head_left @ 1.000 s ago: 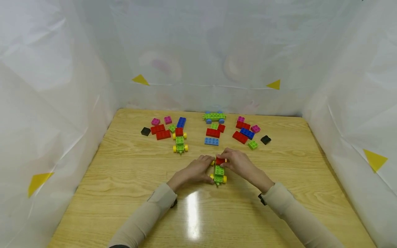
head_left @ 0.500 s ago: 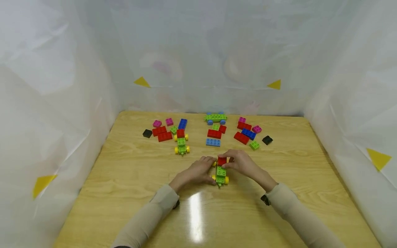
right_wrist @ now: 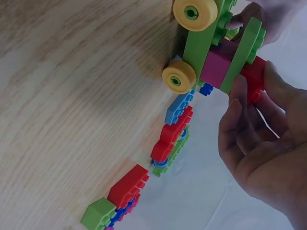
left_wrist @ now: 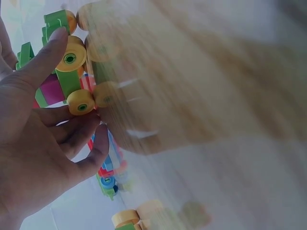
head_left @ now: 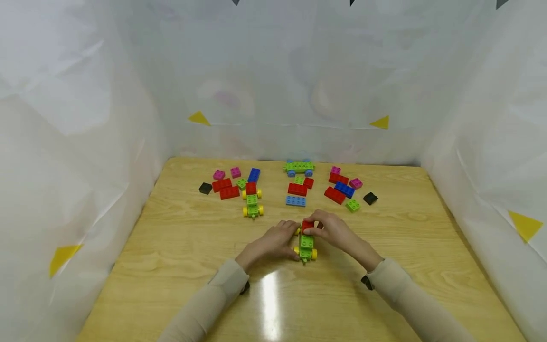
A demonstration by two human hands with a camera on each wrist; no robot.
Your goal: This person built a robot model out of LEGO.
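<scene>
A toy brick car (head_left: 306, 253) with a green base and yellow wheels (right_wrist: 180, 77) stands on the table between both hands. My left hand (head_left: 275, 242) holds its left side, the thumb at one wheel and fingers by the other. On the base sits a magenta brick (right_wrist: 218, 66), with a longer green brick (right_wrist: 243, 55) above it. My right hand (head_left: 338, 235) pinches a red brick (head_left: 307, 225) on the far end of that green brick, thumb and fingers on opposite sides. The right fingers partly cover the red brick.
A similar car (head_left: 252, 205) with a red brick stands farther left. Loose red, blue, green, magenta and black bricks lie in left, middle and right groups. At the back is a green base (head_left: 299, 167) with blue wheels. White sheeting (head_left: 273, 85) walls the table's back and sides.
The whole head view has shifted, so the table sits slightly lower in it. Both hands stay at the same car, and the right hand keeps its pinch on the red brick.
</scene>
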